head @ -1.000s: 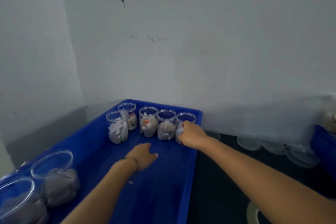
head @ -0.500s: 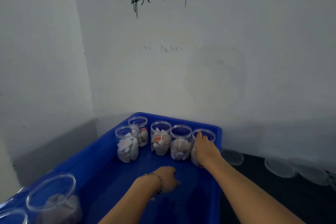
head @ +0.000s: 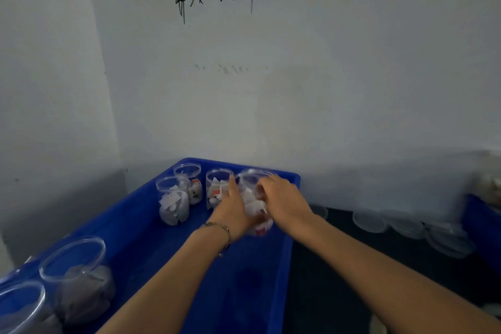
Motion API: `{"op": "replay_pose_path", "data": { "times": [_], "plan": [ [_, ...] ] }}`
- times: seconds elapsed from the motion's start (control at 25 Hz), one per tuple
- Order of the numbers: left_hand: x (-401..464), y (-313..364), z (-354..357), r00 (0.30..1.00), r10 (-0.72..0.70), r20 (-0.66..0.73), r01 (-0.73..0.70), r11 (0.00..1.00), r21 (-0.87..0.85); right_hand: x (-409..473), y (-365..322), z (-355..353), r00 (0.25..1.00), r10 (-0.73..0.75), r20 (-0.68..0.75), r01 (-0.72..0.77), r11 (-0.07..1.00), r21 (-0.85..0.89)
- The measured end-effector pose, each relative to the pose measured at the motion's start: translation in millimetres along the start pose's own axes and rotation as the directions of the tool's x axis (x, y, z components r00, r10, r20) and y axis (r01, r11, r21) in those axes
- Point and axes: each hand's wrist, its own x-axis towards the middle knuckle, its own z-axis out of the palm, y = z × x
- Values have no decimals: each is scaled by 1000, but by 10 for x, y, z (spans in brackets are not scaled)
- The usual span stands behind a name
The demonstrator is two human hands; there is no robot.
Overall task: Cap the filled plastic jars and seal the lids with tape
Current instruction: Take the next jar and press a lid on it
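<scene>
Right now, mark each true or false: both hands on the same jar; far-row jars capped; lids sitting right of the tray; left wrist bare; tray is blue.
1. Both hands are on one clear plastic jar: true; left hand and right hand flank it.
2. The far-row jars are capped: false; the jar left of the hands shows an open rim.
3. Clear round lids lie right of the blue plastic tray: true.
4. The left wrist is bare: false; it wears a thin bracelet.
5. The tray is blue: true.
</scene>
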Motion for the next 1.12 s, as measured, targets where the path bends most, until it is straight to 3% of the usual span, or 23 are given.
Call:
{"op": "replay_pose_path", "data": {
  "times": [0.08,0.16,0.28,0.44,0.6,0.72,0.8,0.84,0.92,1.12],
  "plan": [
    [-142,237,-98,982,67,-176,-70,997,-12,-208,-115,-318,985,-153,-79,145,985,-96],
    [-338,488,-113,972,117,-204,-129,991,-45,-466,-158,-622,964,-232,-131,209,964,-166],
    [-615,785,43,937,323,-130,-319,946,54,-969,-37,-917,959,-241,-150,207,956,-210],
    [-954,932,545,860,478,176,-504,849,157,-1702,294,-931,990,-138,-28,128,965,-228],
    [-1067,666,954,913,249,324,-323,925,200,-2168,705,-543,987,-96,128,119,976,-185],
    [-1015,547,953,919,185,348,-273,936,224,-2292,1034,-423,993,-43,-114,30,993,-115],
    [-1035,538,982,921,211,328,-286,937,200,-2247,1315,-422,958,75,-278,-107,989,-102],
    [-1054,541,1012,926,216,311,-281,943,180,-2193,1483,-415,945,148,-290,-187,976,-112],
    [-1088,560,1069,946,173,275,-210,971,114,-2001,1800,-376,947,251,-198,-290,936,-201],
    [-1010,547,1134,948,62,314,-81,996,47,-1361,2450,-237,945,327,9,-301,880,-366]
  ]
}}
